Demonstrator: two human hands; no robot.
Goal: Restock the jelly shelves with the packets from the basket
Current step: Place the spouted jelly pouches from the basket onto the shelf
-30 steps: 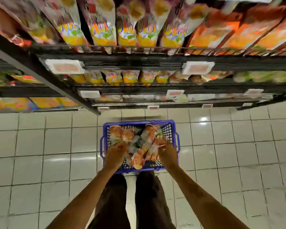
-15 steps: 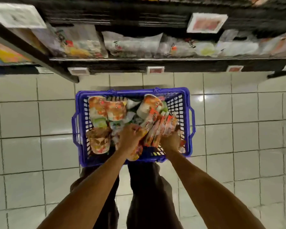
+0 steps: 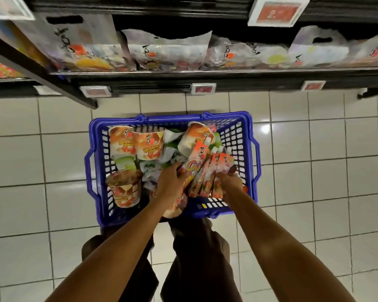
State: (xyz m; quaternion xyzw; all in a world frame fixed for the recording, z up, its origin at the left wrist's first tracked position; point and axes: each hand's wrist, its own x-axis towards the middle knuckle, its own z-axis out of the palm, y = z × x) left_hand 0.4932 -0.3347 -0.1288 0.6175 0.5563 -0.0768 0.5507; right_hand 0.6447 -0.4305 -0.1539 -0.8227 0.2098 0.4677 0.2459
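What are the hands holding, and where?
A bunch of orange jelly pouches: the right hand grips their bottom ends, the left hand clasps the bunch's left side.

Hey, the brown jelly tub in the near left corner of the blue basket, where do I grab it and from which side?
Take the brown tub round its wide top rim, from above and from the right. It seems to lean rim-up against the left wall of the basket, which blocks that side; its rim is uncovered.

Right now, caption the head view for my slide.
Left hand and right hand grip a bunch of orange pouches in the blue basket below the jelly shelf.
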